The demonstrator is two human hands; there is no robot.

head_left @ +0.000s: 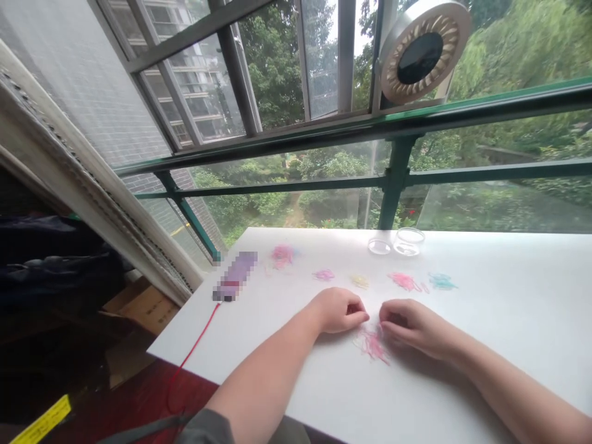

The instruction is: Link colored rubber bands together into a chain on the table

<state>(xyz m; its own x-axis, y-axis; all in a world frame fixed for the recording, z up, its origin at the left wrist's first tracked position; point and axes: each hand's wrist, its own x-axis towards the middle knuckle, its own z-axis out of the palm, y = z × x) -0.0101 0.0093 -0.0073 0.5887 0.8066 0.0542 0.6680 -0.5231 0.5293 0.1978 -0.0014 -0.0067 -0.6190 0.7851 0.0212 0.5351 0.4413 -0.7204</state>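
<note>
On the white table, my left hand is closed, with thumb and fingertips curled together just above a mixed pile of thin pink and pale strands, which look like small elastic bands. Facing it across a small gap, my right hand pinches at the pile's upper right edge. Whatever is between the fingertips of either hand is too small to make out. Beyond my hands lie sorted little heaps: purple bands, yellow bands, pink bands and teal bands.
A larger pink heap lies at the back left. A clear round container stands by its lid near the far edge. At the left, a blurred-out phone-like device trails a red cable. A round fan hangs by the window.
</note>
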